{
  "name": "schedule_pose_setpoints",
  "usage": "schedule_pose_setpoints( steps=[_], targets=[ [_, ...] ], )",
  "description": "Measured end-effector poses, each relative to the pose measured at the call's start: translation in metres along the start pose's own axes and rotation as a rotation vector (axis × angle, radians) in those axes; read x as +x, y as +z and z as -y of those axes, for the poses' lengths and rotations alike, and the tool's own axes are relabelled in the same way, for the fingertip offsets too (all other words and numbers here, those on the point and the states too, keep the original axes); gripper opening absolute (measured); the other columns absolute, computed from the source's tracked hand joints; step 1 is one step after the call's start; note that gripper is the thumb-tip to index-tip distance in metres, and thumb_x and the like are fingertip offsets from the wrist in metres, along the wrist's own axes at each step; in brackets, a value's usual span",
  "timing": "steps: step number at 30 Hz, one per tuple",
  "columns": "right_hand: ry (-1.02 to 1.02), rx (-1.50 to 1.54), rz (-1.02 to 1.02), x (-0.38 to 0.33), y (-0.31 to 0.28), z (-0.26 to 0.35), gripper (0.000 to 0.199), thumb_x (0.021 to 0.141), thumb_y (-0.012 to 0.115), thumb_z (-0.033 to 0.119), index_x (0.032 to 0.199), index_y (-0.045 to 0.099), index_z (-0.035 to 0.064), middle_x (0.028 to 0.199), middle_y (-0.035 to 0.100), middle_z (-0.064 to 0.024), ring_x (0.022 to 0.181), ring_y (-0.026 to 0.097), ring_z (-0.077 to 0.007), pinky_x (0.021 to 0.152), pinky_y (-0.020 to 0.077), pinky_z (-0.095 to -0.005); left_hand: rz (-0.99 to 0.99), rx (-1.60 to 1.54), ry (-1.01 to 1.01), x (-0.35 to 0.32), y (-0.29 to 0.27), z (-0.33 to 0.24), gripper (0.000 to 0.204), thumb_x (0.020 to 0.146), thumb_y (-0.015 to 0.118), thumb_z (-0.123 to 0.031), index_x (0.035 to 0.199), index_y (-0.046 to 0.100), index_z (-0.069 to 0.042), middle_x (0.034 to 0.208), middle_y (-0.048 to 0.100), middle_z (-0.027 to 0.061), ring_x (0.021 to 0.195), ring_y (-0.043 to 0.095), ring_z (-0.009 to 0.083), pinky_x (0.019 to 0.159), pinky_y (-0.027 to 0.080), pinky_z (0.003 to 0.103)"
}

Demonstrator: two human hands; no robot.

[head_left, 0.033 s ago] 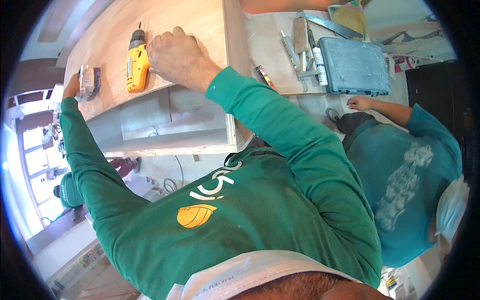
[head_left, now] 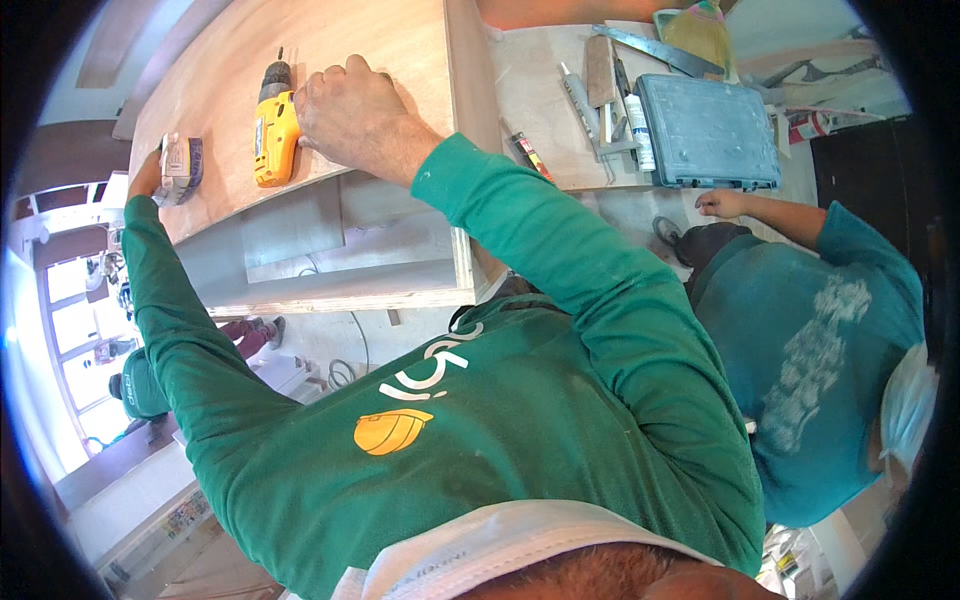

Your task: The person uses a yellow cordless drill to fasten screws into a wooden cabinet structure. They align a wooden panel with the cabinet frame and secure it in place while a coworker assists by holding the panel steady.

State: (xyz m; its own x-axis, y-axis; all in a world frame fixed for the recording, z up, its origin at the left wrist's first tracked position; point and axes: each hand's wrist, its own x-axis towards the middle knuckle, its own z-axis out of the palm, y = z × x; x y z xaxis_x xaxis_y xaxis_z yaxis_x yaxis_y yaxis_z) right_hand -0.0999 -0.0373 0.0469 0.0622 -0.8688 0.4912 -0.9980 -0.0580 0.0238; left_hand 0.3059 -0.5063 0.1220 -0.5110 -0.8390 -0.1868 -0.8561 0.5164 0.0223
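Little has just changed: the right hand [head_left: 350,105] stays clenched around what seems the handle of the yellow-and-black power drill [head_left: 275,140], at ten o'clock on the pale plywood panel [head_left: 370,30], so work appears paused. Toward the drill's eight o'clock, the left hand [head_left: 146,178] meets a rounded white-and-dark package [head_left: 181,170]; its fingers are mostly hidden, their grip impossible to tell. Since the earlier frame, the teal-shirted co-worker [head_left: 735,290] at three o'clock and the distant green-shirted worker [head_left: 145,388] past eight shifted slightly.
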Motion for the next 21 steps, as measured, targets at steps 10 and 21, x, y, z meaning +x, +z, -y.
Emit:
schedule_pose_setpoints(
  steps=[10, 21],
  targets=[
    [0.036, 0.079, 0.026, -0.003, -0.031, 0.0, 0.05, 0.094, 0.071, 0.054, 0.115, 0.076, 0.009, 0.098, 0.077, -0.0073, 0.097, 0.075, -0.0224, 0.08, 0.0536, -0.0415, -0.285, 0.156, 0.067, -0.013, -0.018, -0.022, 0.032, 0.099, 0.062, -0.021, 0.118, 0.073, 0.002, 0.117, 0.075, 0.0291, 0.115, 0.071, 0.0438, 0.099, 0.053, 0.048],
    [0.009, 0.486, -0.484, -0.147, -0.11, -0.076, 0.022, 0.095, 0.077, 0.021, 0.11, 0.069, 0.006, 0.092, 0.073, -0.0102, 0.088, 0.072, -0.0286, 0.083, 0.0563, -0.0441, -1.075, -0.405, 0.321, -0.204, -0.015, -0.236, 0.034, 0.103, 0.057, -0.018, 0.132, 0.06, -0.001, 0.108, 0.07, 0.0164, 0.098, 0.065, 0.0269, 0.084, 0.054, 0.036]
  ],
)
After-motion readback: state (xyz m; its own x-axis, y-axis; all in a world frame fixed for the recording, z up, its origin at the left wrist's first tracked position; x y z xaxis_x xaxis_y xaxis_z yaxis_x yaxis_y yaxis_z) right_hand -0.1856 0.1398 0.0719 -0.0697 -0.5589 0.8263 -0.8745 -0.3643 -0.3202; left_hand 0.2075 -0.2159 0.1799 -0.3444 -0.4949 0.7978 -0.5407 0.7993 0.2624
